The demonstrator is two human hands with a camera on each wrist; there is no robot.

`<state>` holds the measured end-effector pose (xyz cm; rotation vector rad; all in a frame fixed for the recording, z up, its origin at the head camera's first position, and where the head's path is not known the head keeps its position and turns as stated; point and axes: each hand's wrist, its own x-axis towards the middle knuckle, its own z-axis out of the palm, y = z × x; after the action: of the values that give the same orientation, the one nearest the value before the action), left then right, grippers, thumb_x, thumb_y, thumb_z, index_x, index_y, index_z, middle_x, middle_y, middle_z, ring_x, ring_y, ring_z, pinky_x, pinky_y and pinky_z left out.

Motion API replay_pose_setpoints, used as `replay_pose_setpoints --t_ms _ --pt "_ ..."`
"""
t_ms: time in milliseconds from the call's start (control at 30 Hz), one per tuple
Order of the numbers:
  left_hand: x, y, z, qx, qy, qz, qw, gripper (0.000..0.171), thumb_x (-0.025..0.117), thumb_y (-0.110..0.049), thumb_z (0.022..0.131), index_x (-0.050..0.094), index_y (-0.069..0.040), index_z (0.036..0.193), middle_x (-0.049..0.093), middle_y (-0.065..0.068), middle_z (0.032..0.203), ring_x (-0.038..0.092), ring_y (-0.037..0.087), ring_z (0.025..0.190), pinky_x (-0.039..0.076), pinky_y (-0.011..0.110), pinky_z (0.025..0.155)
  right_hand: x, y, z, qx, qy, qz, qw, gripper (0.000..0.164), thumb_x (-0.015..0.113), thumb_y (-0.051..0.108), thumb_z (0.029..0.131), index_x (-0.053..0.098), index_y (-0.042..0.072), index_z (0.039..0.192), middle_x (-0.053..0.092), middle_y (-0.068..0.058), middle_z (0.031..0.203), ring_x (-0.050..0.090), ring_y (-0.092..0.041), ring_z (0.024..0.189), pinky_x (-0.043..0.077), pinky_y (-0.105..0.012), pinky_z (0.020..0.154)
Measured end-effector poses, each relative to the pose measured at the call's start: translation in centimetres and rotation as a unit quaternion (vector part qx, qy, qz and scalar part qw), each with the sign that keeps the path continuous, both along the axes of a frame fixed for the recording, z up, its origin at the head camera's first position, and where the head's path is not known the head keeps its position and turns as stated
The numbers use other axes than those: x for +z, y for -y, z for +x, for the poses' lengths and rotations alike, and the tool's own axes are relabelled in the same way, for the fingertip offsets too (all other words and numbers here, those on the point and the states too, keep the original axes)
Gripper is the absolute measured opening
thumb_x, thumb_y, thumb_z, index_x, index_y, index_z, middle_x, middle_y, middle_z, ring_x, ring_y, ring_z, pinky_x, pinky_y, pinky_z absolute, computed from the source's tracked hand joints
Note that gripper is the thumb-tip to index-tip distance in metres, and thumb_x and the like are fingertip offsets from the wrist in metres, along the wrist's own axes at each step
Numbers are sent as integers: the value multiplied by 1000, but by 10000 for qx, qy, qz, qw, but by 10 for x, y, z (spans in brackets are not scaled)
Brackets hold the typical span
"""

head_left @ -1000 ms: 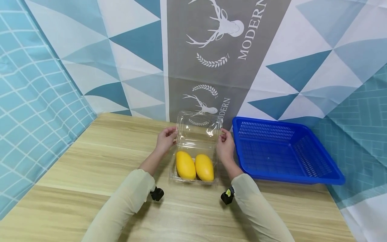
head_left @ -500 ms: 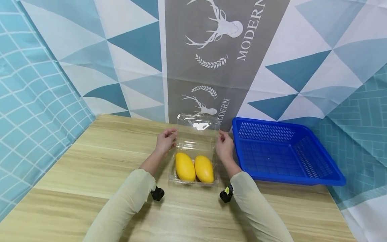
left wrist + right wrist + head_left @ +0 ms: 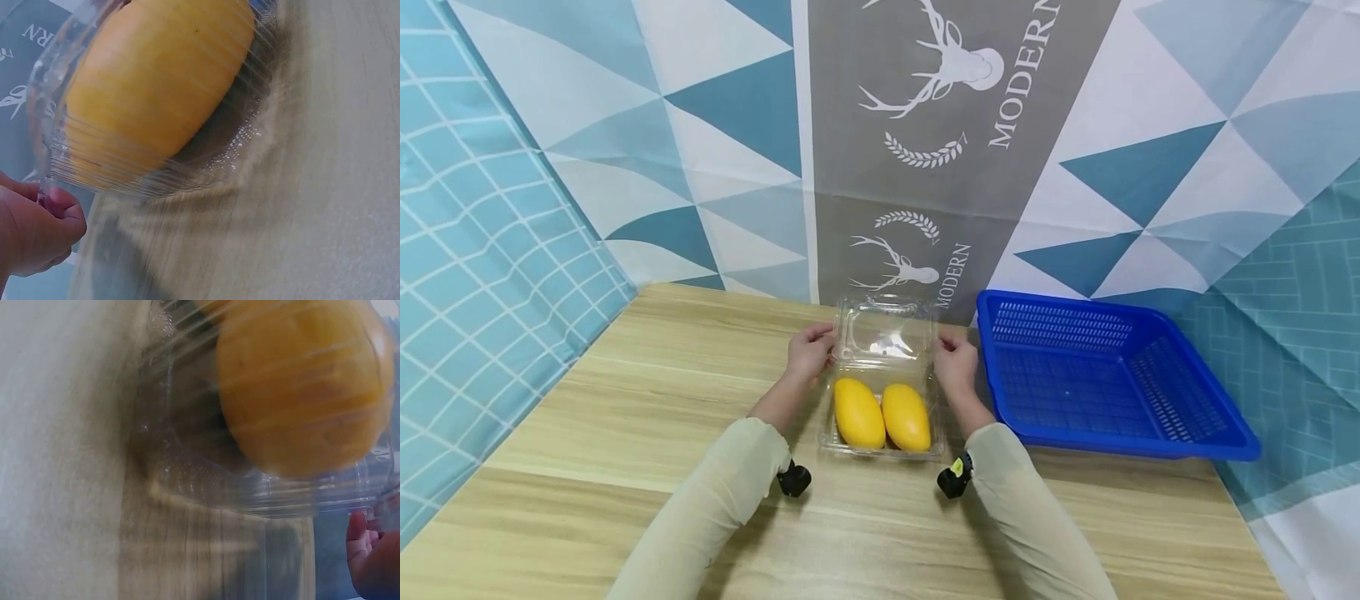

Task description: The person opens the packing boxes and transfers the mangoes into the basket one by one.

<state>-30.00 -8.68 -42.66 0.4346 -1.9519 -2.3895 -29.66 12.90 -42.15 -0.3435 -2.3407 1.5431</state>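
Observation:
Two yellow mangoes, the left one (image 3: 859, 414) and the right one (image 3: 906, 417), lie side by side in the base of a clear plastic clamshell box (image 3: 880, 455) on the table. Its hinged lid (image 3: 880, 333) stands raised at the back. My left hand (image 3: 808, 352) pinches the lid's left edge; in the left wrist view, the thumb and curled fingers (image 3: 65, 215) meet at the plastic rim. On the other side my right hand (image 3: 956, 360) pinches the lid's right edge. The right wrist view, partly blurred, shows its fingers (image 3: 357, 534) at the rim.
A blue plastic basket (image 3: 1075, 392) with slotted walls stands right of the right hand. The wood-grain table (image 3: 587, 417) reaches back to a patterned cloth backdrop (image 3: 880, 192). More cloth (image 3: 497, 250) hangs along the left side.
The lid's upper edge has come lower and its tilt has changed, both hands still at its sides. The hands have shifted slightly. The mangoes and basket stay in place.

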Motion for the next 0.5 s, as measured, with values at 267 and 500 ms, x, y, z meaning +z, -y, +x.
replay_pose_setpoints --t_ms 267,500 --pt "-1 -1 -1 29 144 149 9998 32 53 -4 93 53 10 122 48 -3 65 42 4 49 38 14 45 -4 -3 -2 141 350 -215 9991 27 58 4 86 65 -8 109 65 -24 102 61 -20 75 42 -13 57" --pt "-5 -1 -6 47 226 75 9997 32 54 -5 93 54 10 121 50 -1 67 43 4 50 38 13 44 -6 -3 -2 166 642 -373 9971 29 57 6 89 63 -7 113 63 -23 102 57 -12 64 48 -17 57"
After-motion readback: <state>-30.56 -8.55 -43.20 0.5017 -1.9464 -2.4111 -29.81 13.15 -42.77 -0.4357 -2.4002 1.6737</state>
